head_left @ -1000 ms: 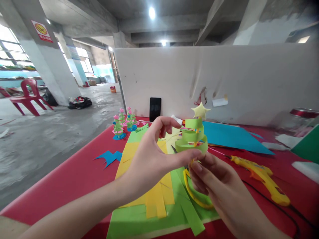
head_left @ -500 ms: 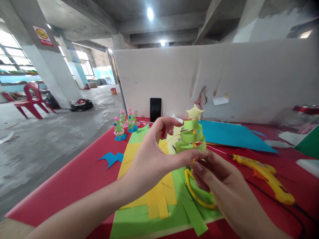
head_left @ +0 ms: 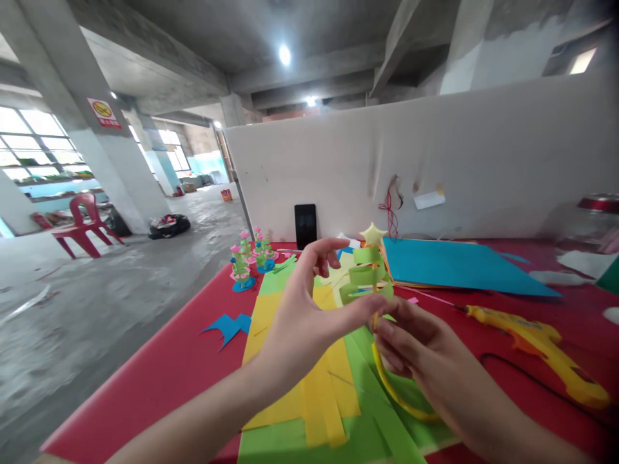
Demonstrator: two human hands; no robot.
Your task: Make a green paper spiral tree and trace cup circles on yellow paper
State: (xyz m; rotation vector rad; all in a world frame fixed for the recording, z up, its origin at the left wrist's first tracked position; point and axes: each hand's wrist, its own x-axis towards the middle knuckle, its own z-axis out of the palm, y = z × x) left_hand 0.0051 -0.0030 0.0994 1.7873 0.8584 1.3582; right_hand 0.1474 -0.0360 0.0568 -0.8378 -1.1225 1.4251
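Between my hands stands a small paper tree (head_left: 366,276), upright: a light green strip coiled round a thin yellow stick, topped by a pale yellow star (head_left: 372,234). My right hand (head_left: 420,351) pinches the stick's lower end between thumb and fingers. Beside the coil, my left hand (head_left: 309,309) is spread in a C, its thumb tip against the coil's bottom near my right fingers and its index finger raised near the upper turns. Yellow-handled scissors (head_left: 401,401) lie partly hidden below my right hand.
Yellow paper (head_left: 290,386) and green paper (head_left: 271,444) cover the red tabletop (head_left: 159,380). A yellow glue gun (head_left: 536,341) and blue sheets (head_left: 464,267) lie right. Finished small trees (head_left: 242,267), blue scraps (head_left: 227,327) and a phone (head_left: 305,225) stand or lie left and behind.
The camera view has shifted, so the surroundings sit lower in the picture. My hands keep nearly the same pose on the paper tree, whose coil has turned slightly.
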